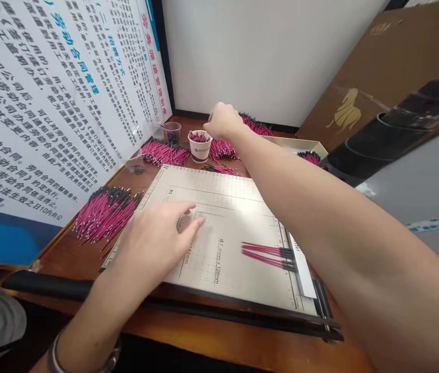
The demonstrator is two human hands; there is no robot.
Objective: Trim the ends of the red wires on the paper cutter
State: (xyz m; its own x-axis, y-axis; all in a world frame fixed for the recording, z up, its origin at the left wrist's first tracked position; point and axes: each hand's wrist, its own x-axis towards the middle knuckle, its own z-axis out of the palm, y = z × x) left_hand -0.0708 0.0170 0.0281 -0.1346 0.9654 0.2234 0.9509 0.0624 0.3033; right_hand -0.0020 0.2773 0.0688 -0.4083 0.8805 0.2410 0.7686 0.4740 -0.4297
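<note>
My left hand [157,233] lies flat and open on the beige paper-cutter board [223,217], fingers stretched toward the middle. My right hand [223,120] reaches far across the table, fingers curled down just right of a white paper cup [199,147] filled with short pink pieces; what the fingers hold, if anything, is hidden. A few pink-and-black wires [268,255] lie on the board near its right-hand cutting edge.
Piles of pink wires lie at the left [104,212], behind the board [165,153] and at the back [258,126]. Two clear plastic cups [171,132] stand near a printed poster [48,103]. A cardboard box [300,147] sits at the back right. The cutter's black handle [48,285] runs along the front.
</note>
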